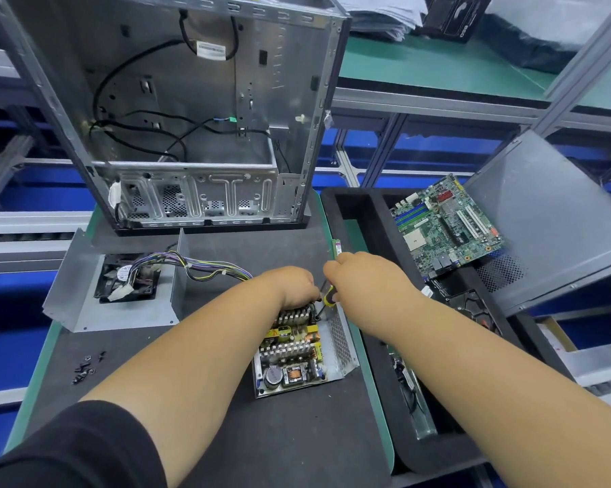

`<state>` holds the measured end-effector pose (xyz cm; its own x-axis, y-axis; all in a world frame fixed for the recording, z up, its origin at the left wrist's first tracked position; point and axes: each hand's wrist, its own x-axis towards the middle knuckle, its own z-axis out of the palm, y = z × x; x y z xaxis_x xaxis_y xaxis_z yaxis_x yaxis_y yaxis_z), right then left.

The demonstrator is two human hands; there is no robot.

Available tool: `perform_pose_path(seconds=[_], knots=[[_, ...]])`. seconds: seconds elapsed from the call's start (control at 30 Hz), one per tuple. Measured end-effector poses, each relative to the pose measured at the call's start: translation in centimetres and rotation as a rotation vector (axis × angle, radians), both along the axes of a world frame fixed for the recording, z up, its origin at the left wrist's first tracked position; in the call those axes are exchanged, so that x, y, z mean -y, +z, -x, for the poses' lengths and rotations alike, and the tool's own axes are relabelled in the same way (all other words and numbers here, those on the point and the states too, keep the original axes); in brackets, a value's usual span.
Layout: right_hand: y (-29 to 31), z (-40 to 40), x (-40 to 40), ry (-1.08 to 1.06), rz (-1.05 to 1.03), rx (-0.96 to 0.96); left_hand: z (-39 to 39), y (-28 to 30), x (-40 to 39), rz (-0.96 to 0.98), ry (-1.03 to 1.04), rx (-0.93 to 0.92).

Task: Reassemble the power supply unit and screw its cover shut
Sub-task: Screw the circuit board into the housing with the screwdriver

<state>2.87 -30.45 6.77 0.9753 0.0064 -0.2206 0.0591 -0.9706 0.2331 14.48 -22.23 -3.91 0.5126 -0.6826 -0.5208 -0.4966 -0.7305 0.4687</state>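
Note:
The open power supply base (342,341) lies on the dark mat with its circuit board (291,350) exposed. My left hand (295,285) rests curled on the board's far end, gripping it there. My right hand (358,276) grips a yellow-and-black screwdriver (328,298), whose tip points down at the board's far right corner. The grey cover (121,313) with its black fan (128,278) sits to the left, joined to the board by a bundle of coloured wires (205,267). Several loose black screws (85,366) lie at the left of the mat.
An empty computer case (177,110) stands upright behind the work area. A black foam tray (370,241) on the right holds a green motherboard (444,225), a grey side panel (550,220) and other parts. Metal racks surround the bench.

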Motion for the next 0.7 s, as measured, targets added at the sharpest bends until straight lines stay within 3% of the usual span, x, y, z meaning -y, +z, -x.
perform_pose_path(seconds=[0.47,0.7], knots=[[0.0,-0.2,-1.0,-0.091,0.017,-0.029,0.0,-0.2,0.0,0.013,0.006,-0.009],[-0.3,1.5,0.9,-0.003,-0.105,0.154,0.1,-0.9,-0.3,0.041,0.062,0.106]])
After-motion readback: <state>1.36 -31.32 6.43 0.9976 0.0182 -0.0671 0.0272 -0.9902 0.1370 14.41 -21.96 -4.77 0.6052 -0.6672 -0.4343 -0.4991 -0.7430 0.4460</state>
